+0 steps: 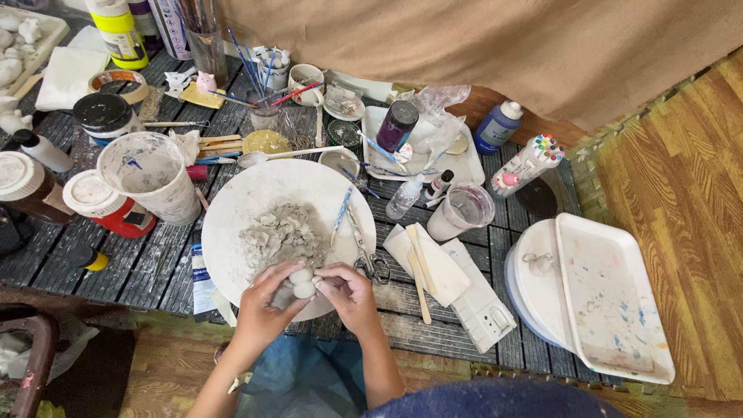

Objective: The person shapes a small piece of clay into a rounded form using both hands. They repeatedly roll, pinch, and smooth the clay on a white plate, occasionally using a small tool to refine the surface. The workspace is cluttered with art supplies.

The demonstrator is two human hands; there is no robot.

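Where hands (pixel 309 298) pinch clay ball (pixel 302 283), plate (pixel 232 209) rim seemingly near.

Wet grey clay (pixel 282 236) lies rough and matt on a smooth white plate (pixel 232 209), beside metal scissors (pixel 364 248), wooden sticks (pixel 418 271) and a weathered slatted table (pixel 155 271).

Two small clay balls (pixel 302 282) over a white plate (pixel 232 201)

Pale grey, smooth and rounded — stacked one on the other, seemingly stuck together — beside a rough heap of grey clay (pixel 280 236) on the plate's near side.
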